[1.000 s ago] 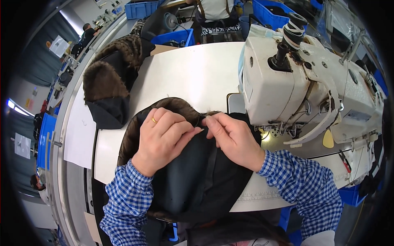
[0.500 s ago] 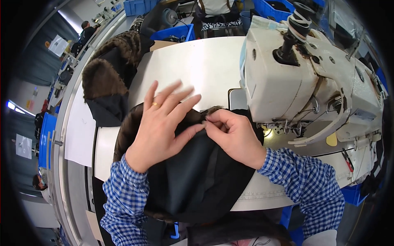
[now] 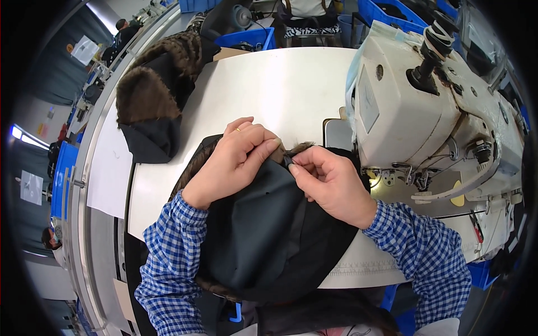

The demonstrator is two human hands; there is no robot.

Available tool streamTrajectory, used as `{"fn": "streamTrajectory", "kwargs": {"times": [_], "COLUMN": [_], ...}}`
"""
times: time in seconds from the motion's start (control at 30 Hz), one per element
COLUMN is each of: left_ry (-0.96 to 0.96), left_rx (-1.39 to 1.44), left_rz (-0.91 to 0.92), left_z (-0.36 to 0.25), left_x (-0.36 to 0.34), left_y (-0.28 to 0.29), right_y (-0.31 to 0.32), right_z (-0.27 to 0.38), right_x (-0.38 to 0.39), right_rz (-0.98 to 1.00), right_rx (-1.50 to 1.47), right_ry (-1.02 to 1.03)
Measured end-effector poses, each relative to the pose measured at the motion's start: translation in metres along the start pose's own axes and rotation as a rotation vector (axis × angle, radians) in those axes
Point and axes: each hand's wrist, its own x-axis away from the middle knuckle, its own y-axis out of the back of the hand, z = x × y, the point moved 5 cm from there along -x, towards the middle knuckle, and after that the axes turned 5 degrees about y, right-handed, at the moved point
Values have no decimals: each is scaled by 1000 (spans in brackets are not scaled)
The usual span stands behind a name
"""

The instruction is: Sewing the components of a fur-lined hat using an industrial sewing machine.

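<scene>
White and smooth, the table (image 3: 263, 78) fills the middle of the view, with fine ruler marks (image 3: 364, 270) along its near edge. To its left runs a metal rail (image 3: 77, 196), and a white sheet of paper (image 3: 106, 173) lies between the two. Beyond stand blue bins (image 3: 66, 168), a chair (image 3: 307, 35) with a zebra-striped seat, grey-green curtains (image 3: 53, 73) and, far off at upper left, a person (image 3: 120, 42) in dark clothes.

At the right stands the sewing machine (image 3: 403, 106), its off-white casing boxy, stained brown in places, with a black post on top. A lamp glows yellowish near its needles. Farther right lie snips (image 3: 477, 227) with red on the handle.

Dark cloth (image 3: 246, 235) lies at the near side of the table, left of the machine, a broad rounded shape with a faint sheen, soft folds and a small dark speck. Brown fur (image 3: 193, 168) edges its left side; a loose tuft (image 3: 303, 147) sticks up at the top. Well apart, at upper left, a bundle (image 3: 148, 98) combines ridged brown fur with flat black fabric.

Both hands are at the cloth's top edge, near each other. The left hand (image 3: 238, 159), wearing a gold ring (image 3: 238, 129), has thumb and forefinger together, pinching the furry edge. The right hand (image 3: 333, 182) clamps the dark edge between thumb and forefinger, its other fingers curled. Blue-and-white checked sleeves (image 3: 174, 252) gather at the wrists.
</scene>
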Motion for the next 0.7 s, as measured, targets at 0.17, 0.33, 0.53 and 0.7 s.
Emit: {"fn": "streamTrajectory", "kwargs": {"times": [0.17, 0.33, 0.53, 0.7], "left_ry": [36, 36, -10, -46], "left_rx": [-3, 29, 12, 0], "left_rz": [49, 38, 26, 1], "left_z": [-10, -10, -9, -10], "left_x": [1, 3, 2, 0], "left_y": [6, 11, 9, 8], "right_y": [-1, -2, -1, 0], "right_z": [-1, 0, 0, 0], "right_x": [-1, 0, -1, -2], "right_rz": [19, 20, 22, 47], "right_rx": [16, -6, -8, -31], "right_ry": [49, 30, 31, 13]}}
